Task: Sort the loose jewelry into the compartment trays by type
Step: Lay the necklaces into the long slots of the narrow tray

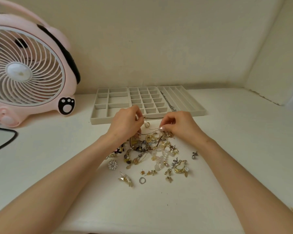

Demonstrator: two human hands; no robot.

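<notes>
Left hand [125, 123]: is pinching one end of a thin necklace [153, 118] with curled fingers.
Right hand [179, 125]: is pinching the other end, fingers curled tight.
Necklace: is hanging between both hands, just over the jewelry pile [150, 149].
Pile: is lying on the white table [227, 149], near the trays [184, 98].
Trays: are sitting side by side behind the hands.

Cream walls [159, 39] enclose a white table [41, 166] beside a pink fan [24, 68]
</notes>
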